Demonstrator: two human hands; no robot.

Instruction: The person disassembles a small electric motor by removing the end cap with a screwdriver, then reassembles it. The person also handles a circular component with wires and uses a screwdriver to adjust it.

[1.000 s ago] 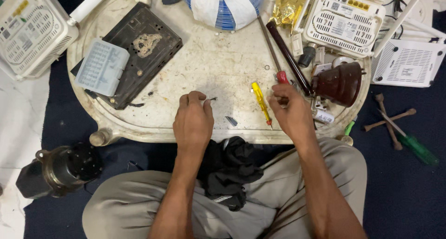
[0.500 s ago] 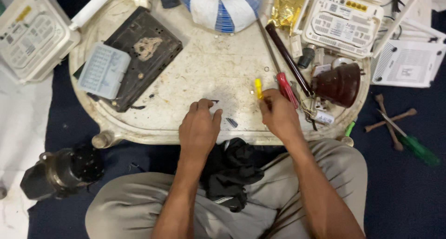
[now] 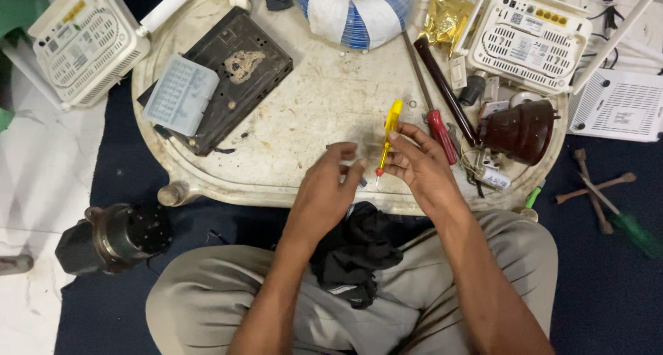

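Note:
I sit cross-legged at a low round white table. My right hand grips a slim yellow screwdriver by its lower end, handle pointing away from me and the reddish tip down near the table's front edge. My left hand is just left of that tip, thumb and fingers pinched together on a small part that is too tiny to make out. A black cloth lies in my lap below both hands.
Right of my right hand lie a red-handled screwdriver, a dark rod and a brown domed part. A black board with a pale plastic box lies left. White vented boxes ring the table; a motor sits on the floor.
My right hand has picked the yellow screwdriver up off the table and turned it tip-down. My left hand has moved right, closer to the tip.

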